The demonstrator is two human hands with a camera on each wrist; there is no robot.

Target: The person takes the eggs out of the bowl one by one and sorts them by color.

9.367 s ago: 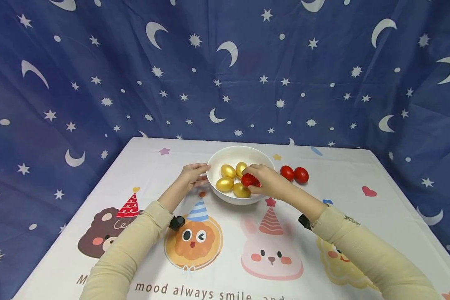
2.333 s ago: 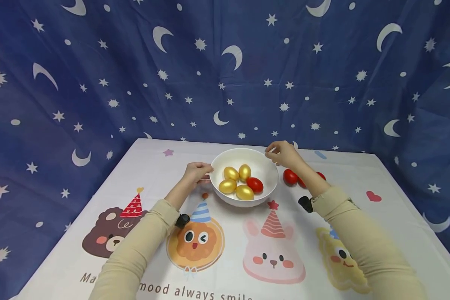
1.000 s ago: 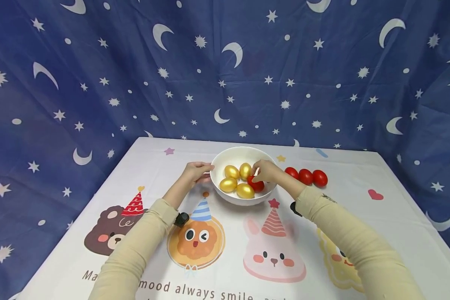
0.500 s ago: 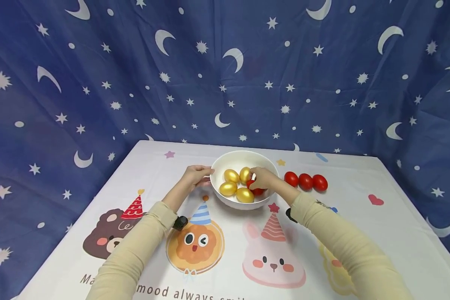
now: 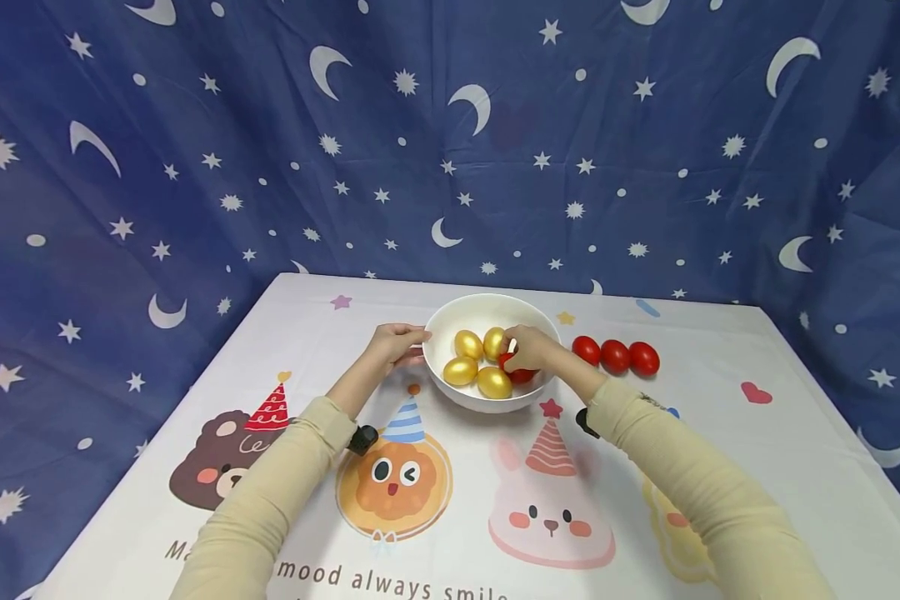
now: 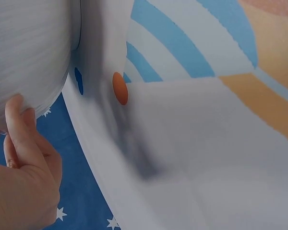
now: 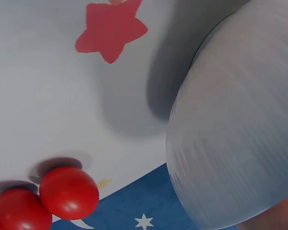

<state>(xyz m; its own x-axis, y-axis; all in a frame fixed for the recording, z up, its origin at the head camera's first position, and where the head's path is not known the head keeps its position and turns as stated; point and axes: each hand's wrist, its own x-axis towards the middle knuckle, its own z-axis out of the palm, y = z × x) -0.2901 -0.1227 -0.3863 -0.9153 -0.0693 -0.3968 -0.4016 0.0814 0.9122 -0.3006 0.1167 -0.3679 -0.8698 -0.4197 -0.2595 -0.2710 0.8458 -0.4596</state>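
Red egg (image 5: 523, 377): inside the white bowl (image 5: 486, 406), at the right of its floor, partly covered by the right hand (image 5: 532, 348). That hand reaches in over the right rim, thumb and fingers clamped on the egg. From the right wrist, the bowl wall hides those fingertips.

Four gold eggs (image 5: 461, 371) crowd the egg's left and far side, leaving little space there; bare inner wall rises beyond them toward the far rim.

Left hand (image 5: 392, 346) at the bowl's left edge: thumb at the rim, fingers below against the outer wall, pinching it. Left wrist view shows fingertips touching the wall.

Outside, to the right: three loose red eggs (image 5: 615, 356) in a slanting row, touching or nearly so. A narrow strip of cloth separates the nearest from the bowl.

Printed tablecloth (image 5: 817, 433): far edge runs just behind the bowl; much wider stretch on the near side, with printed animal faces. Right edge well apart from the egg row. Starry curtain (image 5: 510, 233) stands along the far edge.
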